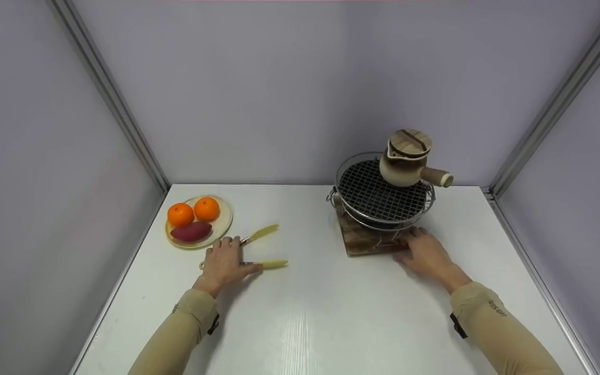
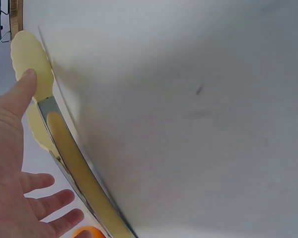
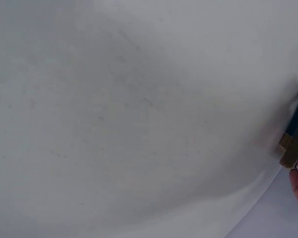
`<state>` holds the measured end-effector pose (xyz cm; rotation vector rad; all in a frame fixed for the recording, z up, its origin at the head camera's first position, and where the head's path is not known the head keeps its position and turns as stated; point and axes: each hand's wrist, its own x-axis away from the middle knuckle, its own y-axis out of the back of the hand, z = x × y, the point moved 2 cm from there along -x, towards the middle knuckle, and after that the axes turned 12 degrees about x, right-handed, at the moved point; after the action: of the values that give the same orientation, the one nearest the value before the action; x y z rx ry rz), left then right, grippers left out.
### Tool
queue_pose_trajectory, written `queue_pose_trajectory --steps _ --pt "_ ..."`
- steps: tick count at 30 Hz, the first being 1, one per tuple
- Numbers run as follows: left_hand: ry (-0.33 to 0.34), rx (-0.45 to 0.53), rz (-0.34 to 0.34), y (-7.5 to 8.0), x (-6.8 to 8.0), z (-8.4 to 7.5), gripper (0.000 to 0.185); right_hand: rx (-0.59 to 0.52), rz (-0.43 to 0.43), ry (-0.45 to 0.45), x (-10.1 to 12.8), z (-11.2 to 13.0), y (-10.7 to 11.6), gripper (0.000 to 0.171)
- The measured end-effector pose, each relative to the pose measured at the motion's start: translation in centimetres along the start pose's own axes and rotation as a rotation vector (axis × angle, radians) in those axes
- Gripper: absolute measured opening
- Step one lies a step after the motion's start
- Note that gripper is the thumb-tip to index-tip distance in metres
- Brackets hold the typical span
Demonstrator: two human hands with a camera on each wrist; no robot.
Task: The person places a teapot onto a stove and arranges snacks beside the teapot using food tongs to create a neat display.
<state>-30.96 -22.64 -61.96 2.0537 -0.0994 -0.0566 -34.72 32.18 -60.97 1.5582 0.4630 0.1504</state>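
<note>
My left hand (image 1: 223,262) reaches over a pair of tongs (image 1: 274,264) with pale yellow tips, lying spread on the table. In the left wrist view, its thumb (image 2: 26,82) touches one scalloped tip (image 2: 29,57), and the other fingers are loosely extended beside the metal arms. My right hand (image 1: 425,254) grips the front right corner of a wooden board (image 1: 361,244). Only a few fingertips (image 3: 297,186) show at the board's end (image 3: 292,154) in the right wrist view. On the board stands a round tabletop grill (image 1: 365,190) with black mesh.
A side-handled teapot (image 1: 401,169) with a wooden lid sits at the grill's back right. To the left, a plate (image 1: 222,225) carries two oranges (image 1: 207,209) and a purple sweet potato (image 1: 191,232). Grey walls (image 1: 258,94) enclose the white table (image 1: 305,312) at the back and sides.
</note>
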Motion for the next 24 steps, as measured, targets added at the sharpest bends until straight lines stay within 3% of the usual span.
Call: queue_pose_trajectory --steps 8,16,24 --pt "0.043 -0.013 0.019 -0.2 0.0 0.8 0.101 -0.007 -0.008 0.0 -0.2 0.0 -0.3 0.056" --pt "0.022 0.024 0.018 -0.1 -0.3 1.3 0.078 -0.01 -0.045 0.007 -0.3 -0.4 -0.5 0.045" --pt "0.024 0.071 0.04 0.5 0.0 1.6 0.076 -0.024 -0.046 0.009 -0.3 -0.7 -0.8 0.041"
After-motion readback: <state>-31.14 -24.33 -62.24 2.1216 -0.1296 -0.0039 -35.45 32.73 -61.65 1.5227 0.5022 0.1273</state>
